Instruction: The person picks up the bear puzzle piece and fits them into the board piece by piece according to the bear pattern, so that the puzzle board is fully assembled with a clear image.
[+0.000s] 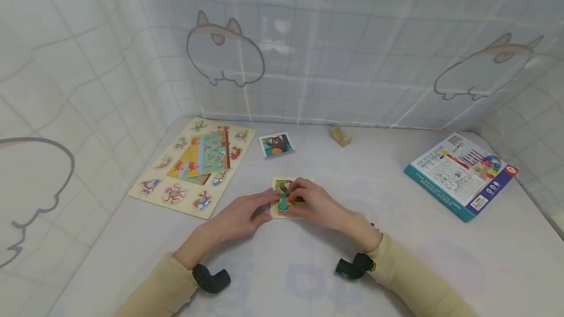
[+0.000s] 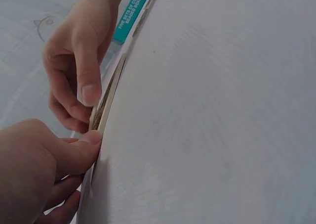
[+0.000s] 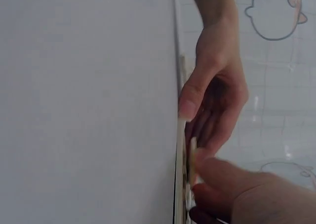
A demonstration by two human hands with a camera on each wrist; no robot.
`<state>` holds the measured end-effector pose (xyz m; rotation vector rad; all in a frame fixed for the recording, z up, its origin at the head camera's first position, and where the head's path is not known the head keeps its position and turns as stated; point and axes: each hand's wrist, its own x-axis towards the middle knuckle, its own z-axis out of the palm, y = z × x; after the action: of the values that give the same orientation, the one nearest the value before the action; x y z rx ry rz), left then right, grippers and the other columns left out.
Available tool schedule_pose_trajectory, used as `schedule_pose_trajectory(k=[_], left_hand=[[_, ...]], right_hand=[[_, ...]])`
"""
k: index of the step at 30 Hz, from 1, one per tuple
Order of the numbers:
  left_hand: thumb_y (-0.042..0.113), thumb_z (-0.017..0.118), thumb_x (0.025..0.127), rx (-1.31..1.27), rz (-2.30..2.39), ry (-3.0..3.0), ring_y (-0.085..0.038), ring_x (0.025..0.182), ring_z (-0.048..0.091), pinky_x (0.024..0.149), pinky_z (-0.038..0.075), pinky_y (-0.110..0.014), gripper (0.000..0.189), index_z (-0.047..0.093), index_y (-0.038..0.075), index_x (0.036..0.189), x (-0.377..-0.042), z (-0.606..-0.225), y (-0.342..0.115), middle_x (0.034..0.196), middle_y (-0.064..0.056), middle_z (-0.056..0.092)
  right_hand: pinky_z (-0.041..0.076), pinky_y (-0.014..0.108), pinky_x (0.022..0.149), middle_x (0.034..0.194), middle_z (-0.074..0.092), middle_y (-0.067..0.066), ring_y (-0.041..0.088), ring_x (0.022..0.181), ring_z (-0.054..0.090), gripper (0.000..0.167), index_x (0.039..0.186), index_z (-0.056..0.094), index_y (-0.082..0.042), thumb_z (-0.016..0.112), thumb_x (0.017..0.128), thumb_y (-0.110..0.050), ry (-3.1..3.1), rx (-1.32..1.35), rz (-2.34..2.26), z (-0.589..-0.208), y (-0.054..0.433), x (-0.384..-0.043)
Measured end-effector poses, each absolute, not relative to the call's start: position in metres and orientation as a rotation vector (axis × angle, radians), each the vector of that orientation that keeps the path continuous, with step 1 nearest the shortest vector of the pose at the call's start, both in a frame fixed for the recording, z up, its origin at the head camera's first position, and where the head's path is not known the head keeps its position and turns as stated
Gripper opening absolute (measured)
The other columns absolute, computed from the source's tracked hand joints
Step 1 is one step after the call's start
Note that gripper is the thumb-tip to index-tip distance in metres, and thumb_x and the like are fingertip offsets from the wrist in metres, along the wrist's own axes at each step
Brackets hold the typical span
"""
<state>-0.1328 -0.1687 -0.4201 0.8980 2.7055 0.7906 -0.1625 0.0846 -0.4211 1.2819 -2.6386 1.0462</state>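
A small wooden puzzle board with green picture pieces in it lies on the table between both hands. My left hand rests at the board's left side, fingers extended onto the edge and thumb near the front corner. In the left wrist view the thumb presses right at the board's edge. From the right, my right hand reaches over the board. It pinches a thin puzzle piece, seen edge-on in the right wrist view, and hides much of the board's right half.
A large sea-animal board with two picture puzzles on it lies at the left. Behind the small board is a bear picture card. A tan block sits near the back curtain, and a teal-edged box at the right.
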Motion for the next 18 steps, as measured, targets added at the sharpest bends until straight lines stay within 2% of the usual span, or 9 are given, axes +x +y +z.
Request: schedule_pose_trajectory(k=[8, 14, 18], left_hand=[[0.023, 0.063, 0.099, 0.904, 0.800, 2.716, -0.021, 0.143, 0.043, 0.113, 0.042, -0.046, 0.044, 0.056, 0.017, 0.142, -0.132, -0.419, -0.170, 0.155, -0.001, 0.045], [0.021, 0.064, 0.099, 1.038, 0.758, 2.727, -0.018, 0.146, 0.038, 0.112, 0.043, -0.044, 0.043, 0.058, 0.013, 0.141, -0.134, -0.421, -0.170, 0.155, 0.000, 0.044], [0.021, 0.064, 0.099, 1.127, 0.670, 2.769, -0.021, 0.145, 0.040, 0.113, 0.043, -0.043, 0.041, 0.060, 0.009, 0.139, -0.133, -0.420, -0.168, 0.155, -0.003, 0.046]], right_hand=[[0.051, 0.031, 0.086, 0.106, 0.061, 0.001, 0.014, 0.098, 0.056, 0.016, 0.091, 0.074, -0.009, 0.081, 0.085, -0.022, -2.538, 1.236, 0.993, -0.433, 0.076, -0.162], [0.051, 0.029, 0.083, 0.105, 0.061, 0.000, 0.013, 0.096, 0.055, 0.017, 0.091, 0.075, -0.011, 0.083, 0.083, -0.023, -2.485, 1.211, 1.020, -0.438, 0.075, -0.161], [0.051, 0.028, 0.081, 0.104, 0.062, 0.001, 0.013, 0.096, 0.056, 0.015, 0.091, 0.076, -0.011, 0.083, 0.084, -0.021, -2.483, 1.200, 1.056, -0.439, 0.076, -0.160]])
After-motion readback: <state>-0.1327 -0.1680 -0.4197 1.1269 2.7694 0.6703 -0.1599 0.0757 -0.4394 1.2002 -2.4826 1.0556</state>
